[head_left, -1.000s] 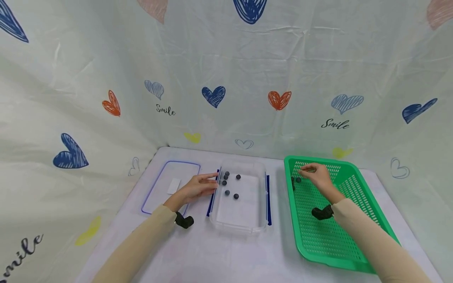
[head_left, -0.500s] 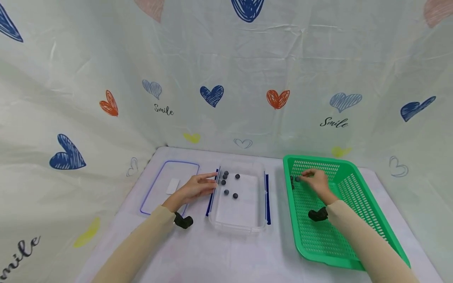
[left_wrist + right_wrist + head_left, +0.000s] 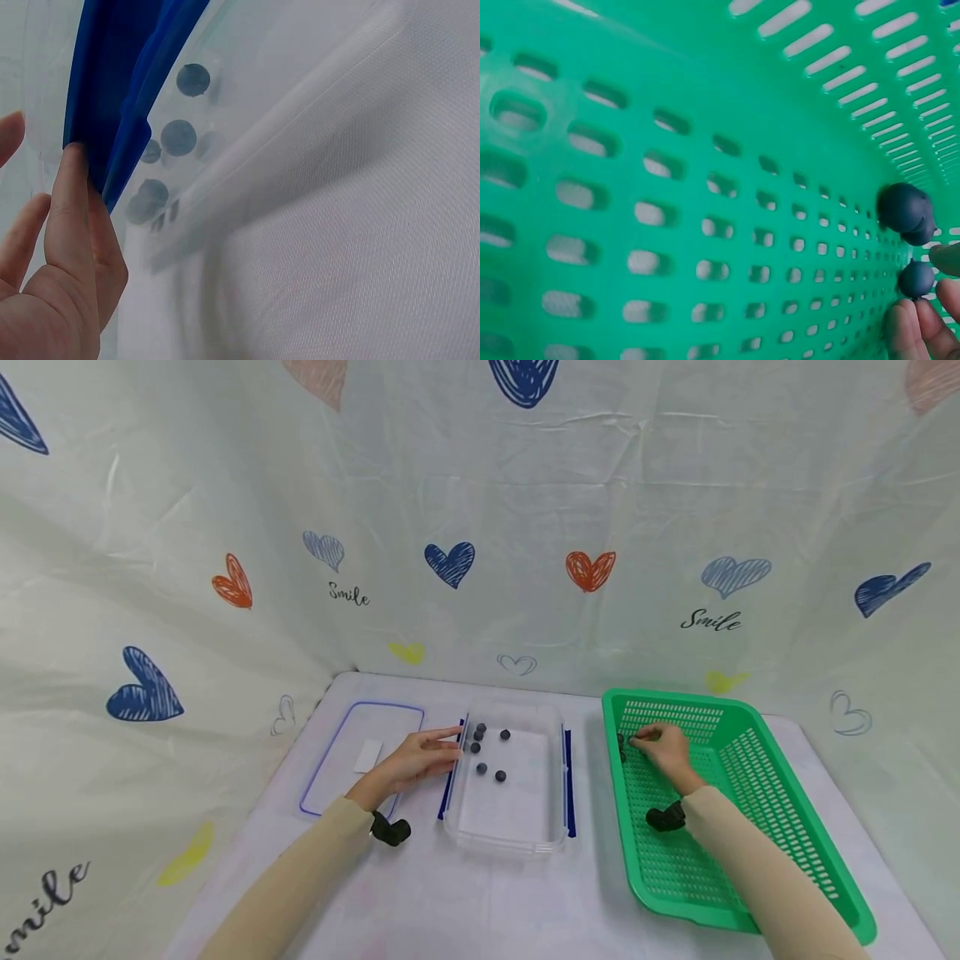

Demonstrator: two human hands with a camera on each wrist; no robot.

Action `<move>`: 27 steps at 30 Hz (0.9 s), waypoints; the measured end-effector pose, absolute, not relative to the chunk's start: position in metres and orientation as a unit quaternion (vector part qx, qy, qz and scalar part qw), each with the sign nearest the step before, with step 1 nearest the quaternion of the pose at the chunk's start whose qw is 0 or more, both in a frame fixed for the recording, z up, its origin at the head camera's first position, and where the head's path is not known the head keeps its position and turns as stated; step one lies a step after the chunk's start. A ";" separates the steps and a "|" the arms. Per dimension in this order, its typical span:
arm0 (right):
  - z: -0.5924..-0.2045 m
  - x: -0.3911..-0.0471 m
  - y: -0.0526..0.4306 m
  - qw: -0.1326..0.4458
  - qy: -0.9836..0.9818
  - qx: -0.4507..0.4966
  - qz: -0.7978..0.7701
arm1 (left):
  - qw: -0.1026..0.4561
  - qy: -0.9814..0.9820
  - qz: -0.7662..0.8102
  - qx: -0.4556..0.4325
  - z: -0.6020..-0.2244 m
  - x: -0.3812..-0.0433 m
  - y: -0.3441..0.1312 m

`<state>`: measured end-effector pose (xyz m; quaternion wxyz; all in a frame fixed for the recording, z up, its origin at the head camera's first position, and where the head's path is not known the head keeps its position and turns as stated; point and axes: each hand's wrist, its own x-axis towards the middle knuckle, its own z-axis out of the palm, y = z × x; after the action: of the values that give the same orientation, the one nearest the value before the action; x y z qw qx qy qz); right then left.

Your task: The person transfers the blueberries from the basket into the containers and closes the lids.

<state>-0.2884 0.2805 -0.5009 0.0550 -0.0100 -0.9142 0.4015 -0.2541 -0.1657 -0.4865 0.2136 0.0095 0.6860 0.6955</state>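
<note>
My left hand (image 3: pixel 418 758) rests against the left side of a clear plastic box (image 3: pixel 502 843), its fingers fairly straight. In the left wrist view, fingertips touch the box's blue side latch (image 3: pixel 112 82). Several dark blueberries (image 3: pixel 500 776) lie inside the box, mostly towards its left side. My right hand (image 3: pixel 666 750) is down in the far left corner of a green basket (image 3: pixel 637 860). Close up in the right wrist view, its fingertips pinch a blueberry (image 3: pixel 916 279). Other blueberries (image 3: pixel 904 209) sit just beyond it against the basket wall.
Left of the box lies a clear lid with a blue rim (image 3: pixel 330 752), a white label (image 3: pixel 367 756) on it. The white-covered table (image 3: pixel 435 902) ends at a curtain (image 3: pixel 525 627) printed with hearts. The slotted basket walls surround the right hand.
My right hand has lowered into the basket's corner, and its fingertips have closed on a blueberry that showed beside them before. My left hand has stayed at the box's side.
</note>
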 end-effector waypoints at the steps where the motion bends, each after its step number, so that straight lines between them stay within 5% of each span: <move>1: -0.501 -0.288 0.280 0.057 -0.915 -0.009 0.400 | 0.214 0.685 0.696 0.011 -0.486 -0.254 -0.166; 27: -0.508 -0.291 0.273 0.084 -0.913 -0.013 0.400 | 0.211 0.686 0.696 0.009 -0.482 -0.250 -0.165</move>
<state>-0.2913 0.2731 -0.5076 0.0837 -0.0128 -0.9127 0.3998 -0.2502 -0.1648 -0.4818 0.2110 0.0089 0.6860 0.6962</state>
